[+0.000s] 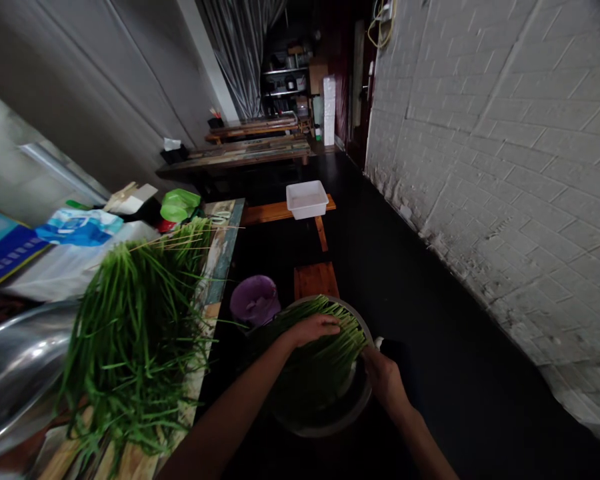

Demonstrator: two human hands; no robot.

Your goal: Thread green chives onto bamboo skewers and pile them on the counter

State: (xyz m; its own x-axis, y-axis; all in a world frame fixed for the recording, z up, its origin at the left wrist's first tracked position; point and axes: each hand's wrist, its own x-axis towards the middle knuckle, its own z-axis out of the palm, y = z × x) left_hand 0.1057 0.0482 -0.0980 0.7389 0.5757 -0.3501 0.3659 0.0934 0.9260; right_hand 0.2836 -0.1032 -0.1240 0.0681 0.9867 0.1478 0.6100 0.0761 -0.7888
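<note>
A round metal basin [361,400] sits low in front of me, filled with long green chive stalks [320,360]. My left hand [316,328] lies palm down on top of the stalks, fingers together and pressed onto them. My right hand [384,379] is at the basin's right rim, fingers curled inward on the stalks' edge; what it grips is partly hidden. A big heap of the same green stalks [135,320] lies on the wooden table [220,267] at my left.
A purple bucket [255,300] stands beside the basin, a small wooden stool [315,280] behind it. A white tub [307,199] rests on a wooden bench. Bags and a green container [179,204] crowd the table. A brick wall [505,167] runs along the right.
</note>
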